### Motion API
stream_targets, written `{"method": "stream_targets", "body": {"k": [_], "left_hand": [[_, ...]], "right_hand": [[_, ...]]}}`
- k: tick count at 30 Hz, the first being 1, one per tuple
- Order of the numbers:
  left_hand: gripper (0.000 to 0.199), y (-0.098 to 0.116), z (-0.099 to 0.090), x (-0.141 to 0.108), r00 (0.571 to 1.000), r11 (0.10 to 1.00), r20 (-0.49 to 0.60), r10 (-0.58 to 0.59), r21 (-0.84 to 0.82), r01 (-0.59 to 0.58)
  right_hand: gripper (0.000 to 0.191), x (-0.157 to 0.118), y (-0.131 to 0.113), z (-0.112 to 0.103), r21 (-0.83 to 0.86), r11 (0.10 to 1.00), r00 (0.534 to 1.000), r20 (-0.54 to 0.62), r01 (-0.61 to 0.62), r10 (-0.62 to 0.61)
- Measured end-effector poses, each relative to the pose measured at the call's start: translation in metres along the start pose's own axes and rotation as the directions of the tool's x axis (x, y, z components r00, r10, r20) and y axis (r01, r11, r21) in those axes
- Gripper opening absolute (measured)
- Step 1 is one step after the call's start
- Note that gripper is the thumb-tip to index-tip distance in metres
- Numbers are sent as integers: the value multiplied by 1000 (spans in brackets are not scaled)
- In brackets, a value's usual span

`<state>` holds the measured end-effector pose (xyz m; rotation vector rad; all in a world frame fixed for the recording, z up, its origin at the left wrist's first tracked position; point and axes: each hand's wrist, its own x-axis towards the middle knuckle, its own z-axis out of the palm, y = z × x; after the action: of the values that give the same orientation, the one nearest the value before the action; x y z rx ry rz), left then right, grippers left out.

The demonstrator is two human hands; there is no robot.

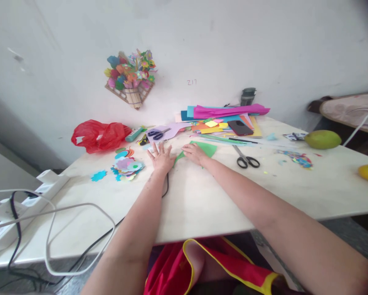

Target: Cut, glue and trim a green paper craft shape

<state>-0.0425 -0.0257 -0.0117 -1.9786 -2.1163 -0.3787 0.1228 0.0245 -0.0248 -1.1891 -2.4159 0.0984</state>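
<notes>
A piece of green paper (pixel 209 150) lies at the middle of the white table. My right hand (pixel 194 153) rests flat over its left part, the fingers stretched towards the left. Just left of the paper, my left hand (pixel 161 158) is spread with its fingers apart, its thumb side near the narrow green end. Black-handled scissors (pixel 248 162) lie to the right of the paper, their blades pointing away. Behind my left hand, purple-handled scissors (pixel 156 134) sit on a lilac sheet (pixel 174 130).
Flower-shaped paper cutouts (pixel 128 167) and a red plastic bag (pixel 100 136) are at the left. Coloured sheets (pixel 230 110), a phone (pixel 240 128) and a dark bottle (pixel 248 96) stand behind. A green fruit (pixel 323 139) is at the right; a power strip (pixel 27 205) and cables lie front left.
</notes>
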Motion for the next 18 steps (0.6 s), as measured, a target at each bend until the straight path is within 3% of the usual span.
{"method": "stream_targets", "body": {"k": [3, 7, 14, 18], "left_hand": [[47, 2, -4, -3, 993, 995, -60, 100, 34, -98], [38, 2, -4, -4, 986, 987, -56, 159, 45, -156], [40, 0, 4, -2, 996, 996, -15, 88, 35, -87], [45, 0, 6, 1, 999, 999, 27, 43, 18, -44]], "right_hand": [[38, -5, -7, 2, -86, 996, 1000, 1, 31, -31], [38, -10, -16, 0, -142, 988, 998, 37, 55, -50], [37, -11, -24, -5, -208, 972, 992, 82, 112, -97], [40, -7, -12, -1, -77, 996, 994, 96, -39, 47]]}}
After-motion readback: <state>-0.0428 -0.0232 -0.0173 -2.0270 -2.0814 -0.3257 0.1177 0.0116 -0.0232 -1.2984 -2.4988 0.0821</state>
